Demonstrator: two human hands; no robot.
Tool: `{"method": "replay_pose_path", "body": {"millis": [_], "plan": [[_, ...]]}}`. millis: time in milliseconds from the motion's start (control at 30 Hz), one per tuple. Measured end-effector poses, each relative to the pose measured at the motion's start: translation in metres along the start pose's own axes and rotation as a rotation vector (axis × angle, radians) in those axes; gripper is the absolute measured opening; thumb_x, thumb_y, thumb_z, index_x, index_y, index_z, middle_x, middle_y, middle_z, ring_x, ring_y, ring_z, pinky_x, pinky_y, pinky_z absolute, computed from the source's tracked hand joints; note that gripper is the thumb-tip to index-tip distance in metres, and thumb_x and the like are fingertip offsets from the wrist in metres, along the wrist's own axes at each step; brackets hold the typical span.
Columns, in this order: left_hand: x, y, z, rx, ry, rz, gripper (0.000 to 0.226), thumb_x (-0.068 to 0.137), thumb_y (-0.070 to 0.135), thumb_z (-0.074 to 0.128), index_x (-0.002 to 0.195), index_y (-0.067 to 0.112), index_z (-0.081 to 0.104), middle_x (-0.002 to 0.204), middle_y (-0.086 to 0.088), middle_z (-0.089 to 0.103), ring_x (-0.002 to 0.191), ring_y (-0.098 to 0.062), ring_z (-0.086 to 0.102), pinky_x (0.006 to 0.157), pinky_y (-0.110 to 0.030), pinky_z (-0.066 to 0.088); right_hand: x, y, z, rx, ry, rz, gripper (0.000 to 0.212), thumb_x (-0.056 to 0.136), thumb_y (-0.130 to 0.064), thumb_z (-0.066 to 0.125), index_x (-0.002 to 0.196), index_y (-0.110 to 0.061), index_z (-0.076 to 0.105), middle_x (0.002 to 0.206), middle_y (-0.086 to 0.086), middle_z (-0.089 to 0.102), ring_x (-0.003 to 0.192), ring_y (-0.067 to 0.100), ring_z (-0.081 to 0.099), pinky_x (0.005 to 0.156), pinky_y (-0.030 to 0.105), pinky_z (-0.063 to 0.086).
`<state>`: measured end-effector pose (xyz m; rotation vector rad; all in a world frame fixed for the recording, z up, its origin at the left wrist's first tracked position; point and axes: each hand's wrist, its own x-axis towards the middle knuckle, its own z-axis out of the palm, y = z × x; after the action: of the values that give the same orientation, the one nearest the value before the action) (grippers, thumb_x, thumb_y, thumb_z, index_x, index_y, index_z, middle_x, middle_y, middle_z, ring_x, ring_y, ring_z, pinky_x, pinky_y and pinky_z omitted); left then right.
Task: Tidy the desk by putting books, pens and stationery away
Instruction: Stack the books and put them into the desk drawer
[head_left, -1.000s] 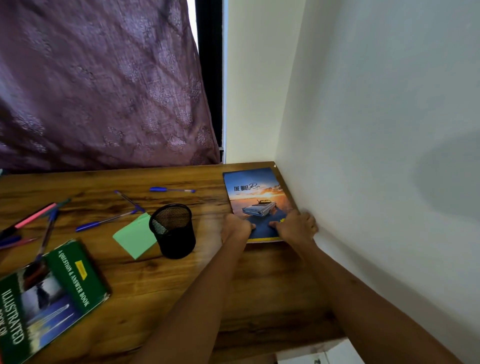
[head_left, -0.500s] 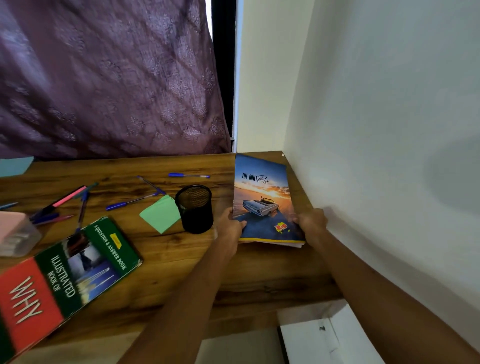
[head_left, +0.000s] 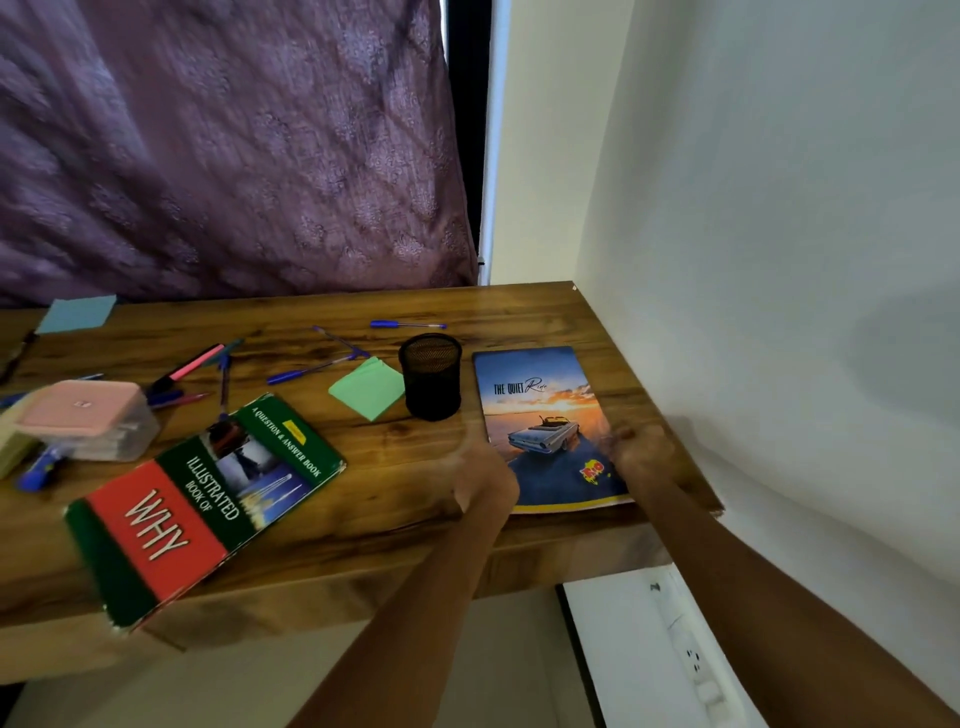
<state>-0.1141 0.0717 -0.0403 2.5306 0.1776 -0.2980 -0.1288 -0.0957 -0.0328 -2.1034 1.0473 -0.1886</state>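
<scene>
Wooden desk (head_left: 363, 525) ran left to right, its right end butted against the white wall (head_left: 779, 260); a purple curtain (head_left: 234, 145) hung behind the far edge.

Biggest item: the green-and-red "Illustrated Book of Why" (head_left: 208, 499), lying flat and skewed at near left, with its near corner overhanging the desk's near edge.

Next, "The Quiet Ride" notebook (head_left: 545, 426), flat on the desk at the right end, close to the wall, its near edge by the desk's near edge. My left hand (head_left: 485, 478) sat at its near-left edge and my right hand (head_left: 641, 452) at its near-right edge. Both were motion-blurred, so I couldn't tell whether the fingers were gripping the cover or just lying on it.

Black mesh pen cup (head_left: 431, 376) stood upright just left of the notebook, apart from it. A green sticky-note pad (head_left: 369, 387) lay just beside the cup on its left.

Clear plastic box with a pink lid (head_left: 85, 418) sat at far left. A blue sticky-note pad (head_left: 78, 313) lay at the far-left edge near the curtain.

Loose pens lay scattered: a pink highlighter (head_left: 189, 366) and several blue pens (head_left: 311, 368) between box and cup, and one blue pen (head_left: 408, 325) beyond the cup.
</scene>
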Motion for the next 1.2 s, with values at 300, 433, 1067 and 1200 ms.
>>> {"method": "replay_pose_path", "body": {"millis": [300, 433, 1067, 1200], "plan": [[-0.008, -0.012, -0.009, 0.111, 0.131, 0.121, 0.021, 0.093, 0.018, 0.058, 0.112, 0.01, 0.061, 0.112, -0.007, 0.065, 0.099, -0.02, 0.066, 0.075, -0.026, 0.055, -0.03, -0.016, 0.007, 0.015, 0.054, -0.076, 0.023, 0.093, -0.009, 0.056, 0.11, 0.002, 0.067, 0.109, 0.019, 0.066, 0.103, 0.032, 0.062, 0.072, 0.029, 0.042], [-0.007, -0.028, -0.034, 0.02, 0.179, 0.134, 0.02, 0.098, 0.02, 0.047, 0.109, 0.011, 0.061, 0.108, -0.007, 0.063, 0.097, -0.018, 0.063, 0.076, -0.027, 0.054, -0.049, -0.041, 0.021, 0.082, 0.029, -0.146, 0.017, 0.087, -0.01, 0.065, 0.102, -0.005, 0.07, 0.107, 0.012, 0.068, 0.1, 0.027, 0.063, 0.08, 0.035, 0.05], [0.007, -0.253, -0.163, 0.078, 0.37, -0.452, 0.051, 0.082, 0.032, 0.066, 0.126, 0.01, 0.049, 0.136, -0.012, 0.041, 0.129, -0.036, 0.033, 0.102, -0.05, 0.033, -0.217, -0.164, 0.187, -0.246, -0.621, -0.431, 0.047, 0.089, -0.032, 0.063, 0.123, -0.002, 0.052, 0.126, 0.016, 0.058, 0.113, 0.03, 0.057, 0.086, 0.036, 0.046], [0.012, -0.255, -0.172, -0.054, 0.296, -0.642, 0.071, 0.075, 0.041, 0.073, 0.13, 0.011, 0.038, 0.141, -0.016, 0.031, 0.13, -0.037, 0.028, 0.099, -0.054, 0.035, -0.215, -0.164, 0.194, -0.246, -0.581, -0.403, 0.048, 0.087, -0.028, 0.066, 0.124, -0.001, 0.051, 0.127, 0.017, 0.057, 0.114, 0.031, 0.056, 0.089, 0.037, 0.046]]}}
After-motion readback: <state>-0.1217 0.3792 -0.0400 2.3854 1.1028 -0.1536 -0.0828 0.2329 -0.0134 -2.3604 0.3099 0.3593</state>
